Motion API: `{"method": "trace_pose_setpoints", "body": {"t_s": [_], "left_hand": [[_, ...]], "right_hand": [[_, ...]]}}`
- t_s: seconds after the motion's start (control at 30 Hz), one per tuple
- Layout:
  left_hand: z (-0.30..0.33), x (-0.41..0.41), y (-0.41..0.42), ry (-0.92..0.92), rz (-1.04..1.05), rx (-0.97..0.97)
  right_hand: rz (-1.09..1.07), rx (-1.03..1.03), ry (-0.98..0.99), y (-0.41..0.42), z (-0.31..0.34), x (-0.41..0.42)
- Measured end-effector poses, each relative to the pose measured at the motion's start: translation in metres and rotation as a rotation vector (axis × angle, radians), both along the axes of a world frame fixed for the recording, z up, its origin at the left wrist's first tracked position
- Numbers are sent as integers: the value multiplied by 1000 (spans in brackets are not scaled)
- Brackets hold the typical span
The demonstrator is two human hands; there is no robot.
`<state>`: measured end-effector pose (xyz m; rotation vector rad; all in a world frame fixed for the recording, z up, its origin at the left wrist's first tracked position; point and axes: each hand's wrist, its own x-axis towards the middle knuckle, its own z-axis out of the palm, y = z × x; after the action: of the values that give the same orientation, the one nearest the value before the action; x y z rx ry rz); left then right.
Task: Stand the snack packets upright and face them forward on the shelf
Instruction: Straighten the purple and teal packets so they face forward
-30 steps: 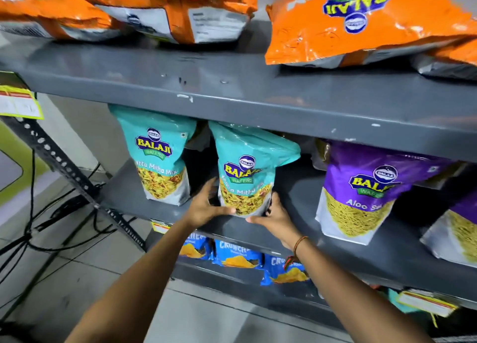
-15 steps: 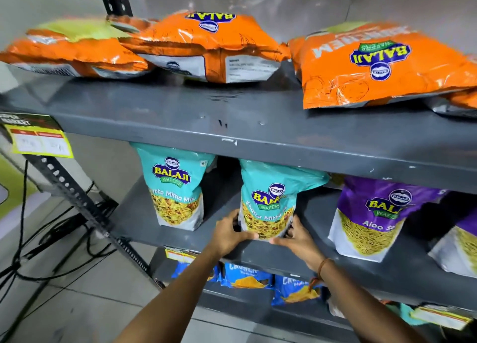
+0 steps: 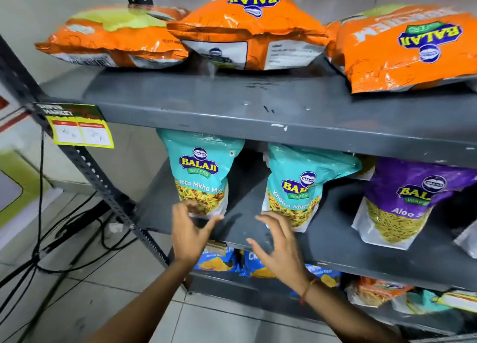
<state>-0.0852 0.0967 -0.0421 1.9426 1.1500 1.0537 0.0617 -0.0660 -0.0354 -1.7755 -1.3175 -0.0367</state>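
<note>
Two teal Balaji packets stand upright on the middle grey shelf (image 3: 335,242): the left teal packet (image 3: 200,172) faces forward, the right teal packet (image 3: 296,185) leans a little with its top bent right. A purple Aloo packet (image 3: 402,203) stands further right. My left hand (image 3: 191,229) hovers open in front of the left teal packet's base. My right hand (image 3: 278,247) is open just below the right teal packet, apart from it. On the top shelf (image 3: 232,102) three orange packets lie flat: left (image 3: 113,38), middle (image 3: 247,30), right (image 3: 405,48).
A yellow price tag (image 3: 80,128) hangs at the top shelf's left corner by the perforated upright (image 3: 108,187). Black cables (image 3: 51,242) run over the tiled floor at left. Blue packets (image 3: 219,260) and mixed packets sit on the bottom shelf.
Both hands have let go of the right teal packet and drawn back with fingers spread; the left hand has shifted toward the left teal packet. The view has tilted up, showing more of the top shelf.
</note>
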Motion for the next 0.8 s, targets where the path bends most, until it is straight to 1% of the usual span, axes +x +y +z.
{"method": "trace_pose_setpoints", "body": {"t_s": [0.03, 0.07, 0.1, 0.17, 0.2, 0.27, 0.33, 0.5, 0.67, 0.8], "left_hand": [[-2, -4, 14, 9, 44, -10], [-4, -6, 28, 31, 51, -47], [-6, -8, 41, 31, 11, -130], [-11, -11, 63, -20, -137, -291], [-15, -11, 71, -14, -190, -323], [-22, -14, 83, 45, -231, -329], [-25, -16, 89, 53, -236, -350], [-25, -18, 94, 59, -215, -389], [-25, -16, 99, 45, -197, -385], [-20, -18, 99, 71, -210, -393]], "right_hand": [[81, -96, 67, 16, 4, -5], [127, -195, 180, 32, 4, -9], [137, -267, 321, 49, 1, -12], [93, -360, 582, 81, -6, -11], [69, -397, 661, 94, -9, -9], [61, -430, 762, 114, -14, -9], [55, -428, 797, 125, -19, -12], [7, -388, 779, 135, -27, -16], [15, -379, 786, 144, -26, -15], [7, -398, 809, 146, -26, -17]]}}
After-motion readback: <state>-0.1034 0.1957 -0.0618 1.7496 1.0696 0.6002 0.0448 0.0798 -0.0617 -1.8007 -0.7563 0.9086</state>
